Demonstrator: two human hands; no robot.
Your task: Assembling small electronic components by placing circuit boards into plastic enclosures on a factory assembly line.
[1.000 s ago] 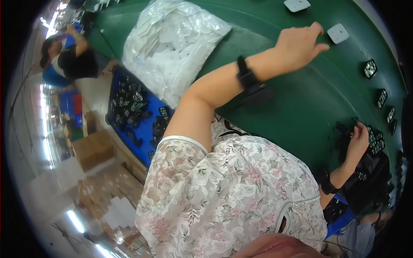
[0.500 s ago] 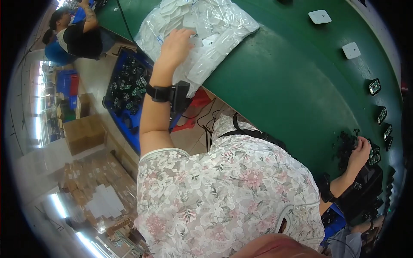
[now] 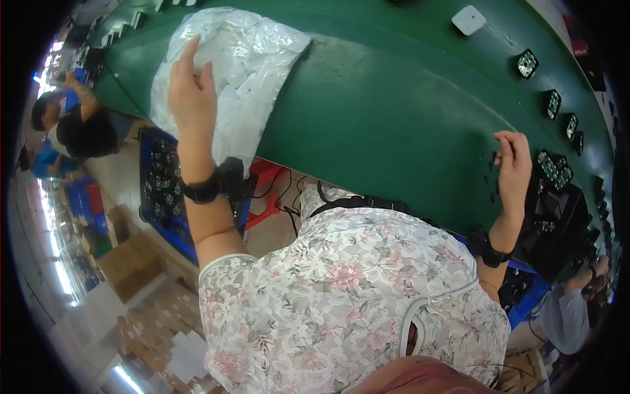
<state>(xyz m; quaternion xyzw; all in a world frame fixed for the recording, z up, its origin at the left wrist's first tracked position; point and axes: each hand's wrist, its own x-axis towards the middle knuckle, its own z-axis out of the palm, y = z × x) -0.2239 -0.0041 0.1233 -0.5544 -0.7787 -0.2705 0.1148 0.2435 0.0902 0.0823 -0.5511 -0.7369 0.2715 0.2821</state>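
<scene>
A clear plastic bag of flat white plates lies on the green table at the left. Over its left part is my left hand, forefinger stretched out, thumb apart and nothing visible in it. At the right, my right hand is bent, with thumb and fingers drawn together. A small black part shows at its fingertips; its exact kind is too small to tell. Loose black bits lie beside and partly behind this hand. Black housings with green circuit boards sit just to its right.
Along the far right edge stand a white square cover and several black housings. A black bag or sheet lies right of my wrist. Left of the table is a blue crate of black parts. Other people work at both sides.
The view has shifted, so the bag appears further left. My left hand has come off the white plates, its fingers now straighter. My right hand has lifted from the black bits.
</scene>
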